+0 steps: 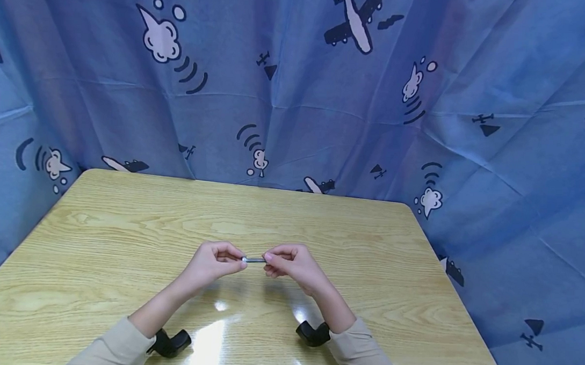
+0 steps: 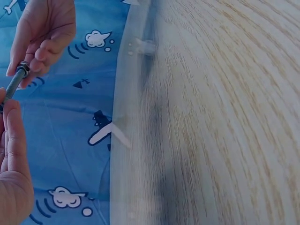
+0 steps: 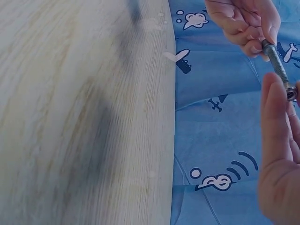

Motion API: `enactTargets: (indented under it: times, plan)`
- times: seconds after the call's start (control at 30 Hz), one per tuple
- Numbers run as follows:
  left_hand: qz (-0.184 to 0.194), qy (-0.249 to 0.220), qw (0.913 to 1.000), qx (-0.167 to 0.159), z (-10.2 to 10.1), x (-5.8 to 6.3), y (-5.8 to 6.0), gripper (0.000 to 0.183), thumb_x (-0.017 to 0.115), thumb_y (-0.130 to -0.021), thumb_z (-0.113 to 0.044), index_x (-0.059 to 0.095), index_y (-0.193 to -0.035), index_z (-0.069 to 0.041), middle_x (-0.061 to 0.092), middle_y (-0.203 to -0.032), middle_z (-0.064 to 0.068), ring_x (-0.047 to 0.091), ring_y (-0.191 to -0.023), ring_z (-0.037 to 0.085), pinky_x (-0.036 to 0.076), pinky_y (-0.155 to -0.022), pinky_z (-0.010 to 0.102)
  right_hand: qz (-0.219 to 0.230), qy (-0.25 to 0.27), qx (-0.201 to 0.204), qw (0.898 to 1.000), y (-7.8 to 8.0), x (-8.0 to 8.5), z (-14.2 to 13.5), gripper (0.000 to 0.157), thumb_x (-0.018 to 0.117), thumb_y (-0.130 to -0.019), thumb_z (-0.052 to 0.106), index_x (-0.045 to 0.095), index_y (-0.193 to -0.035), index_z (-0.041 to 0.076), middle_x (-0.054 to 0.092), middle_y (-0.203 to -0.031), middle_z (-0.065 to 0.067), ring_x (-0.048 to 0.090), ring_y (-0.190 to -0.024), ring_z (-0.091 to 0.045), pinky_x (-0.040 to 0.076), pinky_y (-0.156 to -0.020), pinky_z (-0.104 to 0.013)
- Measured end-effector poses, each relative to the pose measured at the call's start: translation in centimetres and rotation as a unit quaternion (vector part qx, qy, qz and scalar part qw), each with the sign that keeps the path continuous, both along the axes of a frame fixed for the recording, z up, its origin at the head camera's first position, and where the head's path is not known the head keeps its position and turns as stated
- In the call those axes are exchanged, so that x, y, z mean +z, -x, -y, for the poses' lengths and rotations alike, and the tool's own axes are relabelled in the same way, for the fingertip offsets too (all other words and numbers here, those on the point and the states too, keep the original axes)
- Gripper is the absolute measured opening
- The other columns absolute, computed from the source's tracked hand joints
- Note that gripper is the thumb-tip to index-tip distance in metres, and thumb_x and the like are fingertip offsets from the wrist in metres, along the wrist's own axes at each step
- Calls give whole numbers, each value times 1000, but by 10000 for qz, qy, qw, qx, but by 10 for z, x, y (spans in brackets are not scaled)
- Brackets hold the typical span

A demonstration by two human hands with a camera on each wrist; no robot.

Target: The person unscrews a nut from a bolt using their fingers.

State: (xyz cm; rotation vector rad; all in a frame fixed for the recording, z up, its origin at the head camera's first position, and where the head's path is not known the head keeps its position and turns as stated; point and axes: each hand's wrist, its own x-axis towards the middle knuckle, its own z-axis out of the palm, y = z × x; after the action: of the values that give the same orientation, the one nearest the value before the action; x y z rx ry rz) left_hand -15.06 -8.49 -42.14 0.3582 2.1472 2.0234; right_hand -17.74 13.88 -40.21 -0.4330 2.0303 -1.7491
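A metal bolt (image 1: 256,260) lies level between the two hands above the table, its threaded shank bare in the middle. My left hand (image 1: 212,265) pinches one end, the head end as the right wrist view shows, between thumb and fingertips. At the other end sits a hex nut (image 2: 23,69), which my right hand (image 1: 293,266) pinches between thumb and fingers. In the right wrist view the nut (image 3: 291,93) is partly covered by the right fingers.
Beneath the hands is a wood-grain table (image 1: 126,219) with bright reflections near its front. A blue curtain (image 1: 294,134) printed with planes and clouds hangs behind and at both sides. Each wrist carries a black camera mount, such as the left mount (image 1: 169,343).
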Motion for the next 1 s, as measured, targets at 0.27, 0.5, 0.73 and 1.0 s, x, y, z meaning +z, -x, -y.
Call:
enactTargets:
  times: [0.27, 0.5, 0.73, 1.0]
  plan:
    - [-5, 1, 10000, 14, 1, 0, -1, 27, 74, -80, -15, 66, -97, 4, 67, -91, 11, 65, -80, 20, 54, -72, 30, -260, 79, -130, 9995, -2, 0, -1, 28, 69, -82, 3, 62, -104, -13, 68, -90, -10, 65, -77, -12, 54, -75, -31]
    - [4, 27, 10000, 70, 0, 0, -1, 25, 74, -79, -14, 66, -96, 3, 67, -89, 10, 65, -79, 20, 54, -71, 30, -267, 194, -48, 9994, -2, 1, -2, 35, 69, -83, 4, 59, -113, -11, 64, -101, -19, 65, -83, -14, 54, -78, -33]
    - [95, 61, 9999, 127, 0, 0, 0, 25, 75, -79, -14, 67, -95, 2, 67, -90, 9, 66, -80, 20, 54, -72, 30, 2, 35, -41, 10000, 0, 0, -1, 34, 61, -92, 16, 59, -108, -14, 69, -82, -10, 66, -71, -13, 56, -72, -36]
    - [-2, 33, 10000, 71, 1, 0, 1, 27, 74, -79, -16, 66, -97, 3, 67, -90, 11, 66, -80, 21, 54, -71, 30, -236, 276, -109, 9993, -1, 0, -1, 30, 66, -85, 1, 59, -107, -17, 65, -97, -25, 66, -79, -12, 54, -76, -32]
